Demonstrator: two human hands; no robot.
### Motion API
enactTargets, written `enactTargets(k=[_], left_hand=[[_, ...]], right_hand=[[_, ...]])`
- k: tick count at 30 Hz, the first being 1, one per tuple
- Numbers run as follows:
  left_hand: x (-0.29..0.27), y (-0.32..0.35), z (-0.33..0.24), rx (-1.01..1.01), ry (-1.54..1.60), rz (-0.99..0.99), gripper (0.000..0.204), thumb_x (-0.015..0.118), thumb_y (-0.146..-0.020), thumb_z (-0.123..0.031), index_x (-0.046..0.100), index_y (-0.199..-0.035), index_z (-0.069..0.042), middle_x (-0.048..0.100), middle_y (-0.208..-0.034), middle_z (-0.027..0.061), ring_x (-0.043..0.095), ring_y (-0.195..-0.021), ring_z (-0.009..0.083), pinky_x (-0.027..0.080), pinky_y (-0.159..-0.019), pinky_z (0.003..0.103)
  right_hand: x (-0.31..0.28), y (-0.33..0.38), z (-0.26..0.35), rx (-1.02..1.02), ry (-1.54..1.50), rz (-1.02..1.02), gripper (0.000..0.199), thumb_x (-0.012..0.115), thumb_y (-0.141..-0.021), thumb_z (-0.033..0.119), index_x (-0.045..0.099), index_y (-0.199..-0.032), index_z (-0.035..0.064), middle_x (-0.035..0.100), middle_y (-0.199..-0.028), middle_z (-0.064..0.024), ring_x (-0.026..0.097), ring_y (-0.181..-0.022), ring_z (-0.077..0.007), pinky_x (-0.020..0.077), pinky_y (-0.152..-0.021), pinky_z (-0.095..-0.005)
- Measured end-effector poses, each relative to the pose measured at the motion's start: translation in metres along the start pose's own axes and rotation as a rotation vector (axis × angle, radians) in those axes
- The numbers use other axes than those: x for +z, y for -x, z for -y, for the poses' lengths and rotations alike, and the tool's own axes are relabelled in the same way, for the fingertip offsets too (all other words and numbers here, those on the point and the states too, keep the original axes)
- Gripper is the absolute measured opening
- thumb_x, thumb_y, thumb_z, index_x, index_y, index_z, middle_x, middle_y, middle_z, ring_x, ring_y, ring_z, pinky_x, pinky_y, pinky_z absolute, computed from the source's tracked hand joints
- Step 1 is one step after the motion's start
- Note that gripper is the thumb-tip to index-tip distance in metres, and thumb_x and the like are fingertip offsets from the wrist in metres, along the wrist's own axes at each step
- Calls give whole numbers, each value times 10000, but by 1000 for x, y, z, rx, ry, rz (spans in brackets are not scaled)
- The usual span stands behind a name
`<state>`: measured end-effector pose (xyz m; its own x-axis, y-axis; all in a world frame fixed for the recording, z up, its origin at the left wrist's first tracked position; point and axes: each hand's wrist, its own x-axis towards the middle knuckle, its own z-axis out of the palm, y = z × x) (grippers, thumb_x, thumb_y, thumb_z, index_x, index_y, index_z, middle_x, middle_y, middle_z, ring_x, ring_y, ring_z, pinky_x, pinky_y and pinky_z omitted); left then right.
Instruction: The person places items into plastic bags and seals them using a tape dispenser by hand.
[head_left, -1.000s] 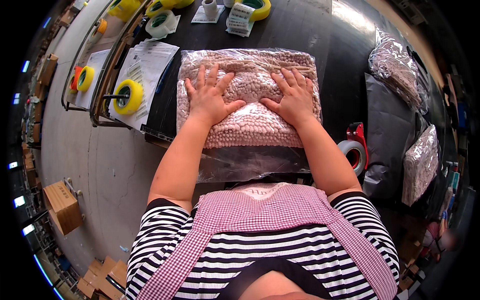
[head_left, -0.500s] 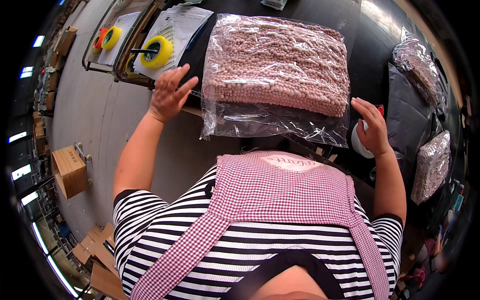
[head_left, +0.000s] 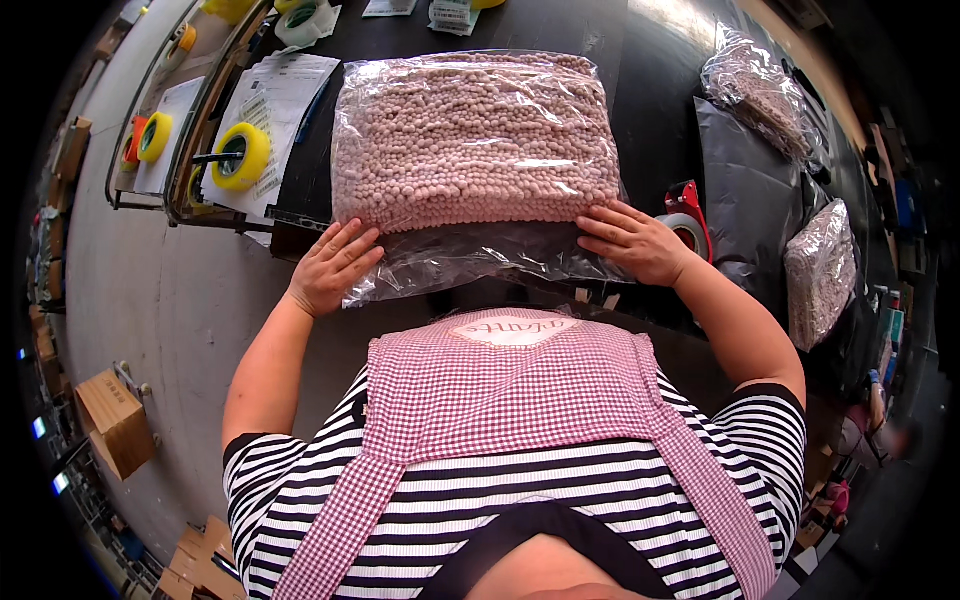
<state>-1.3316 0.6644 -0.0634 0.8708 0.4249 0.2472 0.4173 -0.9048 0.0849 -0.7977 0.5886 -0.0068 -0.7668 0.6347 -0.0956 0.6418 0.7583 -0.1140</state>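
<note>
A clear plastic bag [head_left: 470,258] lies on the black table in front of me, packed with a folded pink bobbly textile, perhaps a chenille mat [head_left: 475,140]. The bag's loose end hangs toward me past the table's near edge. My left hand [head_left: 335,268] rests flat on the near left corner of the bag, fingers stretched out. On the near right side, my right hand [head_left: 633,243] lies with its fingers extended over the film beside the textile's edge. Neither hand grips the bag. Just beyond my right hand is a red tape dispenser [head_left: 690,222] with a roll in it.
Yellow tape rolls [head_left: 242,157] and printed sheets [head_left: 290,85] lie at the left. To the right are a dark grey mailer bag [head_left: 735,175] and smaller bagged pink textiles [head_left: 822,270]. A cardboard box [head_left: 115,420] stands on the floor at the left.
Both hands have come down from beside the bag onto its near corners, the right one moving inward. The whole view has shifted, and the tape dispenser shows more fully.
</note>
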Motion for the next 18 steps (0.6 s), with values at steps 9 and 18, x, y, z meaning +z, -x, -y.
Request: enactTargets(k=[9, 18], left_hand=[[-36, -25, 20, -666, 1037, -292, 583, 390, -1076, -472, 692, -1020, 23, 687, -1039, 92, 624, -1021, 180, 479, -962, 334], [13, -68, 23, -1176, 363, -471, 456, 692, -935, -454, 550, -820, -36, 590, -692, 87, 571, -611, 267, 467, -620, 401]], right_hand=[[-10, -17, -13, 616, -1591, -456, 535, 363, -1088, 449, 672, -1013, 19, 730, -934, -125, 713, -858, -206, 555, -791, -331], [31, -64, -5, 1286, -1380, -690, 368, 549, -1025, 341, 614, -815, 46, 642, -659, -58, 639, -553, -201, 495, -505, -326]])
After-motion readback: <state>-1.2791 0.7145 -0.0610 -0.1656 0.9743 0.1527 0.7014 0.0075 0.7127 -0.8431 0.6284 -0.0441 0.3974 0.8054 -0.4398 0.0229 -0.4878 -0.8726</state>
